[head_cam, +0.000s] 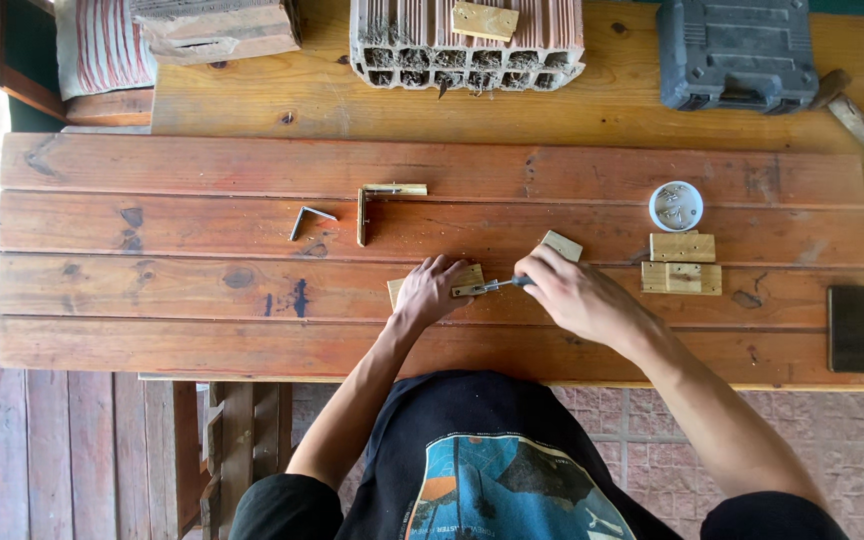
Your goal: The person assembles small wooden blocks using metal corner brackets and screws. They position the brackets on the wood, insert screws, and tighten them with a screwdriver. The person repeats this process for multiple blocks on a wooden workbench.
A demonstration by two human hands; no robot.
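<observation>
Our left hand (430,292) presses flat over a small pale wooden block (468,276) on the red-brown plank worktop (202,290); most of the block is hidden under the fingers, only its right end and a sliver at the left show. Our right hand (570,290) is clenched around a slim screwdriver with a metal shaft (492,286); its handle is buried in the fist, so we can't make out its colour beyond a bluish bit at the collar. The tip meets a small metal piece at the block's edge, too small to tell what kind.

Just past the right knuckles lies a tilted small light wood offcut (561,245). Right of it sit two stacked-looking pale wooden blocks (682,263), and above them a round white plastic tub of screws (676,206); contents blurry. Left of the hands: an L-shaped wooden corner piece (382,200) and a bent thin metal bracket (306,218).

Far edge: a hollow red clay brick (467,45) with a wood scrap on top, cut off by the frame; a dark grey plastic tool case (737,50), also cropped, no label readable. A black rectangular phone-like slab (849,328) lies near the right end, and a hammer with wooden handle (862,118) is partly out of view.
</observation>
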